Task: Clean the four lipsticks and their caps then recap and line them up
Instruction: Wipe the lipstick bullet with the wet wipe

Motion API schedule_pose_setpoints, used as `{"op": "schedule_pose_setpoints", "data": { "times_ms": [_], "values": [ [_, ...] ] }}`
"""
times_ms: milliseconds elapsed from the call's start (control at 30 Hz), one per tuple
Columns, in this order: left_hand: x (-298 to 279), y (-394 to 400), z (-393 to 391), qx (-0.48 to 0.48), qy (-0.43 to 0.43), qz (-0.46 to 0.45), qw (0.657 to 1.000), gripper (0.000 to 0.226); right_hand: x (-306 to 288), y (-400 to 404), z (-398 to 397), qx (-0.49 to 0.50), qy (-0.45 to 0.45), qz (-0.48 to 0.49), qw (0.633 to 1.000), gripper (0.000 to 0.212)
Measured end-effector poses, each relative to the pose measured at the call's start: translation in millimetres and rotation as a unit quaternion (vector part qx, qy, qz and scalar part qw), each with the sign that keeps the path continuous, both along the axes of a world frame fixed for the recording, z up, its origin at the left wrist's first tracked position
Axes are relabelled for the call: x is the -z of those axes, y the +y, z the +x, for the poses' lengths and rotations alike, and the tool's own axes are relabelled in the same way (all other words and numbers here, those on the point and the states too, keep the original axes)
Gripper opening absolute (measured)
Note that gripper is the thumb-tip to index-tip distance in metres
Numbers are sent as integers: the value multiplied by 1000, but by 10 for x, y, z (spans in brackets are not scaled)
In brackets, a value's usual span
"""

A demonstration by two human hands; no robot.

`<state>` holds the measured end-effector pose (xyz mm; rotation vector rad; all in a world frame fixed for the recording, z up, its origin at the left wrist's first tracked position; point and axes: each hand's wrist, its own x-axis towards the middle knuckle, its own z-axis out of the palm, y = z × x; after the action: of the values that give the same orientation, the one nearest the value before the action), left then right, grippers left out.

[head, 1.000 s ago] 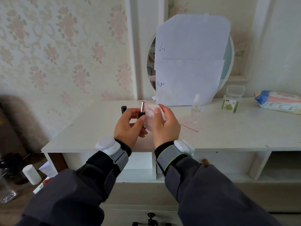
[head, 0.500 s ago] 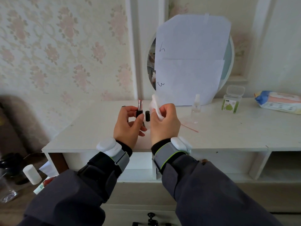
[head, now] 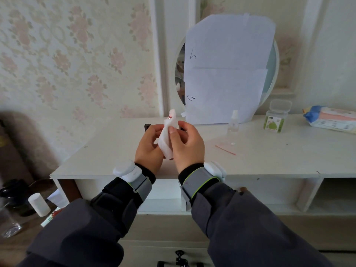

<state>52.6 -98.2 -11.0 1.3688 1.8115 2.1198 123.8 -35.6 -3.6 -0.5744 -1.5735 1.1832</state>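
Lipstick [head: 169, 117] sits almost wholly hidden inside the white wipe [head: 167, 138], held up above the near middle of the surface [head: 250, 157]; only a small red tip shows at the top of the fold. Your left hand [head: 149, 146] is curled around the lower part, presumably the tube's base, though the wipe and fingers hide it. Your right hand [head: 187, 145] pinches the wipe against the tube with thumb and fingers, so both grips are clamped, not apart.

For this wiping step, it seems best to keep the left grip steady on the base and let the right one do the work, pressing lightly. The bare stick looks soft and could smear or snap under a hard squeeze. Turn the tube slowly so a fresh part of the wipe meets each side.

A dark cap-like piece [head: 147, 126] stands on the surface just behind your left hand, and another dark piece [head: 182, 129] peeks out behind the right; mind your knuckles near them. The spray bottle [head: 233, 122] stands further right.
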Motion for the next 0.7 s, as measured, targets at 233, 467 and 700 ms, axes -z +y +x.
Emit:
{"op": "schedule_pose_setpoints", "data": {
  "times_ms": [233,467,700],
  "values": [
    [-40,2,36,10,11,-15,1000,29,23,0,-47,-13,15,19,1000,20],
    [-12,29,8,-23,13,-86,996,15,62,43,-10,-13,33,4,999,31],
    [-25,10,15,59,-31,-70,995,17,53,43,-23,-42,79,-54,995,28]
  ]
}}
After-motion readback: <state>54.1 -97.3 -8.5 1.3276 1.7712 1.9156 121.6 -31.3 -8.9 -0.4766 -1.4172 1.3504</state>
